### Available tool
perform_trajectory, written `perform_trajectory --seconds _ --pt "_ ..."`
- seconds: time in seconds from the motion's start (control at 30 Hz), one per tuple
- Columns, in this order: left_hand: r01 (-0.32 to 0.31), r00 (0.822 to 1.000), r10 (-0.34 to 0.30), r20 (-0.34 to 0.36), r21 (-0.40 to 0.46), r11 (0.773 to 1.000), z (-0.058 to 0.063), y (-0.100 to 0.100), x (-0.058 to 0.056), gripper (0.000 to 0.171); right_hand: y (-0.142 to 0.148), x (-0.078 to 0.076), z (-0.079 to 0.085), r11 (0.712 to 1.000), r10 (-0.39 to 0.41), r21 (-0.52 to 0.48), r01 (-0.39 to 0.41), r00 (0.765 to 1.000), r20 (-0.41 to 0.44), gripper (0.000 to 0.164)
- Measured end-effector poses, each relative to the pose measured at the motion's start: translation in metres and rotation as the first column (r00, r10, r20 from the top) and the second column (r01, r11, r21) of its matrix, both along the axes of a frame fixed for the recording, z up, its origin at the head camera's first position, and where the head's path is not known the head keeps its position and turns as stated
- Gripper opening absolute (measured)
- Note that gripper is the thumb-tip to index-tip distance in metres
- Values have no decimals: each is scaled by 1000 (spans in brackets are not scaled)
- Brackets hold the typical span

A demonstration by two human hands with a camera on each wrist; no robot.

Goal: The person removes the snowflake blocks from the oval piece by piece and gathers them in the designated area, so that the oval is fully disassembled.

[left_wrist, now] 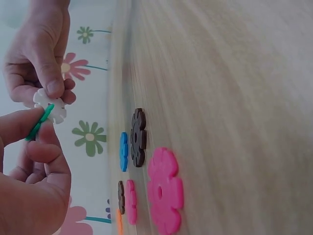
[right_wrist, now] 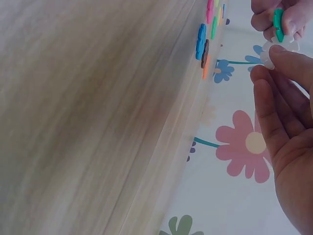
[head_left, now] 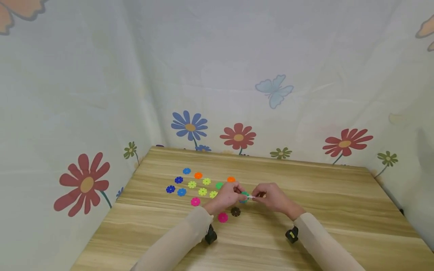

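Observation:
My left hand (head_left: 226, 195) pinches a green flower-shaped interlocking disc (left_wrist: 40, 122) between thumb and finger. Facing it, my right hand (head_left: 275, 197) pinches a white interlocking disc (left_wrist: 57, 110) by its edge. Above the table the two discs meet at an angle, edge against edge. Whether their slots are fully engaged is hard to tell. In the right wrist view the green disc (right_wrist: 278, 27) stands across the white disc (right_wrist: 266, 55), which is partly covered by my right thumb. Below my left hand lie a brown disc (head_left: 235, 212) and a pink disc (head_left: 222, 217).
More flat discs spread over the wooden table (head_left: 322, 188) on the left, among them a dark blue disc (head_left: 170, 189), a yellow disc (head_left: 202, 192) and an orange disc (head_left: 198, 175). Another orange disc (head_left: 231, 179) lies behind my left hand. A flower-printed curtain (head_left: 217, 75) encloses the table.

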State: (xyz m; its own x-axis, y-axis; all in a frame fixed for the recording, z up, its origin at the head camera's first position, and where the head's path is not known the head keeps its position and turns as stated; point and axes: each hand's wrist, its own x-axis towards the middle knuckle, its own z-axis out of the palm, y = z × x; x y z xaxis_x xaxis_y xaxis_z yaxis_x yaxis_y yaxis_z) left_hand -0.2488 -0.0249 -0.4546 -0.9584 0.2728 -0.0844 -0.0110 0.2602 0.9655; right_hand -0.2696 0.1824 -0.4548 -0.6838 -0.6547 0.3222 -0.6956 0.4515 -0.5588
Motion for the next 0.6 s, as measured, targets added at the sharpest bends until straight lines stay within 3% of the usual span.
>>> perform_trajectory --seconds 0.2,0.6 --pt "-7 999 7 -32 15 1000 0 0 -1 11 -3 1 6 1000 -15 17 16 1000 -25 8" --pt "-62 998 59 -26 -103 993 -1 -3 -3 9 3 -4 2 999 -39 27 40 999 -21 2"
